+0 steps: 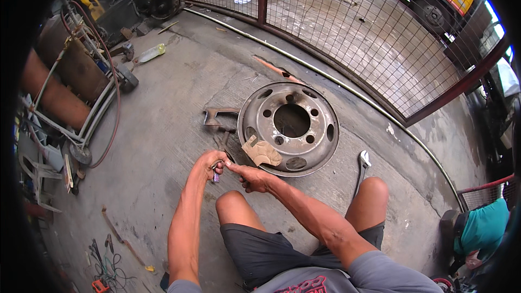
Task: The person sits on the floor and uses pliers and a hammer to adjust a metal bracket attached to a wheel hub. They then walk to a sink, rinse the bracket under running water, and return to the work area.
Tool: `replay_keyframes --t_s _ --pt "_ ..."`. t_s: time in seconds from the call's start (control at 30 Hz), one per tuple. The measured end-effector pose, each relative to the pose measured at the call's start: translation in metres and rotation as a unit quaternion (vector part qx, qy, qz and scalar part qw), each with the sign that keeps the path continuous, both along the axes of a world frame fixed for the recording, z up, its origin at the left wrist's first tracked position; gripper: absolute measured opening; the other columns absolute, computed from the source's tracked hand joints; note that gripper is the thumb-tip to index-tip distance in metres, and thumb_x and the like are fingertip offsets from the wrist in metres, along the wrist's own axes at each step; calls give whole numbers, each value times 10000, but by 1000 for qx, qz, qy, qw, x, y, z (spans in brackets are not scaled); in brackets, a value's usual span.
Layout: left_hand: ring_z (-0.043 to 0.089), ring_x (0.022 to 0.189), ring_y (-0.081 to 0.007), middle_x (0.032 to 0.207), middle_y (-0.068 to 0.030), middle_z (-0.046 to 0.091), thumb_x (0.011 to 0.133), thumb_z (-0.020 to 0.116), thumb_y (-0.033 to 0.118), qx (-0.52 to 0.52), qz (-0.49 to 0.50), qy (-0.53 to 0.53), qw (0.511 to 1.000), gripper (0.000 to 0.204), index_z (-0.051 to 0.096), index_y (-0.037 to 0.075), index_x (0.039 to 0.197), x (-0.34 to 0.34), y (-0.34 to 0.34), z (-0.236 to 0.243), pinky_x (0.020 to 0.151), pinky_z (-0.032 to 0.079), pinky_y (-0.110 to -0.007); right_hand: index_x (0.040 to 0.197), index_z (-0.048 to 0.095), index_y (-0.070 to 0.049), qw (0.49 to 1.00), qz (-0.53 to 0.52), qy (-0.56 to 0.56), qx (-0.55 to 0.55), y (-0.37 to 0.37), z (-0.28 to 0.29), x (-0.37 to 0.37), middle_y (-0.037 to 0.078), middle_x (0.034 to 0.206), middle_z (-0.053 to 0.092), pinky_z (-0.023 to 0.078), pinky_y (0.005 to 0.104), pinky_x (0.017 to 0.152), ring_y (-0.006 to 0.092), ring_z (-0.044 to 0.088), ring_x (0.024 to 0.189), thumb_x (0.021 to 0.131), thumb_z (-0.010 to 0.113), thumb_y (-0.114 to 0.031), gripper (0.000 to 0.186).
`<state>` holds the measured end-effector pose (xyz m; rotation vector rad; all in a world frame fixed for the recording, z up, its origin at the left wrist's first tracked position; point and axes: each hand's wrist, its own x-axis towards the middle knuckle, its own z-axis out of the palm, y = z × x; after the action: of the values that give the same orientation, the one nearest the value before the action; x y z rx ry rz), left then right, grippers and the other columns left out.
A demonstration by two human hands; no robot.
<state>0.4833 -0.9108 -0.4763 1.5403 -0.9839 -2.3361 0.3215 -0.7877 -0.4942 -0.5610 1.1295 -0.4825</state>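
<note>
My left hand [213, 166] is closed around something small, with a purple bit showing below the fingers; its kind I cannot make out. Touching it from the right, my right hand [253, 178] has curled fingers, its thumb against the left hand; whatever it may hold is hidden. Just beyond both hands lies a grey steel wheel rim [320, 149], flat on the concrete floor. A torn piece of brown cardboard [261, 152] rests on its near left edge. Left of the rim are a bracket-like metal piece [211, 118] and a dark metal part [221, 140] close to my fingers.
An adjustable wrench [362, 167] lies by my right knee. A wheeled metal cart [89, 125] with a hose stands left, near a plastic bottle [151, 53]. Beyond the rim run a pipe [325, 68] and a mesh fence [347, 32]. A person in teal [482, 228] is at right.
</note>
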Motion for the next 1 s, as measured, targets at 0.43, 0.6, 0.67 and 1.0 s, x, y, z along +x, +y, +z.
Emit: replay_keyframes --t_s 0.43,0.6,0.67,1.0 --pt "450 519 -98 636 30 492 968 595 342 -45 278 380 881 256 582 135 818 -77 70 43 490 357 -274 1625 -40 -25 881 231 257 -322 -64 115 -93 344 1606 251 230 462 1243 404 230 1531 828 386 -915 1268" --pt "518 512 -105 679 -9 606 888 648 250 -9 389 282 877 224 666 41 966 -131 76 73 508 445 -264 1629 -68 -69 844 285 262 -372 -55 132 -140 366 1463 463 358 474 1187 438 413 1438 783 425 -940 1311" --pt "549 513 -146 711 -50 651 880 658 242 -55 287 256 921 231 684 16 919 -109 70 45 495 477 -293 1640 -30 -99 801 390 333 -308 -58 169 -137 325 1323 608 430 489 1126 440 544 1327 819 460 -898 1246" --pt "597 592 -166 679 -50 585 783 770 285 -351 216 -405 816 291 630 31 761 88 -44 40 566 494 -362 1434 547 -67 896 46 297 -326 -110 136 -359 38 1041 687 512 256 784 88 597 901 962 659 -562 693"
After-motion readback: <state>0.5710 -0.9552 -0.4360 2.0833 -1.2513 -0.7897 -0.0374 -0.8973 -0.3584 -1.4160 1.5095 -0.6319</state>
